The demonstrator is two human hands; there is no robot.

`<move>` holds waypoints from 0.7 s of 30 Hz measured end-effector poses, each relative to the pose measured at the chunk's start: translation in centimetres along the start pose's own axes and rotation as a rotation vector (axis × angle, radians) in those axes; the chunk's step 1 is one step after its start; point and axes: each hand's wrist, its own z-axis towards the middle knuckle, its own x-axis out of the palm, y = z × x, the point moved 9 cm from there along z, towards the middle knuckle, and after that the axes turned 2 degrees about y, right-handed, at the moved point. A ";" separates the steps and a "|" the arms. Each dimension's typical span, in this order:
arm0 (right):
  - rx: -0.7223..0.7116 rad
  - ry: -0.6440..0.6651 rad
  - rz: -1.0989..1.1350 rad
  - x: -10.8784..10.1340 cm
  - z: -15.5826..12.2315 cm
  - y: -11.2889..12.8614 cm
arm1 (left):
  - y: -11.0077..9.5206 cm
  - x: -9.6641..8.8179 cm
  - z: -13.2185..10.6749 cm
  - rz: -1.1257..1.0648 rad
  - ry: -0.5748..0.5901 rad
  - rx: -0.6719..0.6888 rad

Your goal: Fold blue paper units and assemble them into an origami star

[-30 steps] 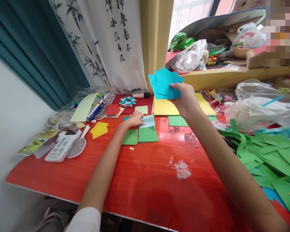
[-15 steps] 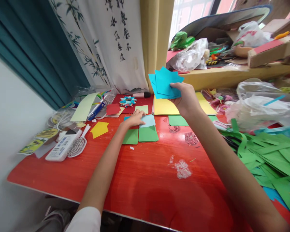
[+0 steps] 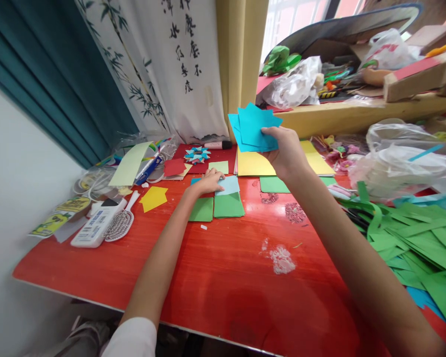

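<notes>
Bright blue paper squares (image 3: 256,126), fanned out, are pinched by my right hand (image 3: 284,148) above the back of the red table. My left hand (image 3: 209,182) lies over the left edge of a light blue paper stack (image 3: 230,185), its fingers loosely bent and apart. Just in front of that stack are two green paper stacks, the right green stack (image 3: 229,205) and the left green stack (image 3: 201,210). A bit of blue paper shows behind my left wrist. Yellow sheets (image 3: 256,163) lie behind and below my right hand.
A folded paper ornament (image 3: 197,154) and a marker (image 3: 218,145) lie at the back. On the left are a yellow paper piece (image 3: 153,199), a hairbrush (image 3: 119,225) and a white box (image 3: 96,225). Green paper strips (image 3: 427,233) heap up at the right, near plastic bags (image 3: 397,158).
The view has shifted very slightly. Both hands and the papers stay practically where they were.
</notes>
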 end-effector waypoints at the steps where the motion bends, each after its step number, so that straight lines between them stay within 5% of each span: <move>1: 0.003 -0.001 0.002 0.0 0.0 0.0 | 0.0 0.0 0.0 0.001 0.000 -0.002; 21: 0.027 -0.021 -0.055 -0.1 0.0 0.2 | 0.0 0.3 0.1 -0.026 0.060 0.029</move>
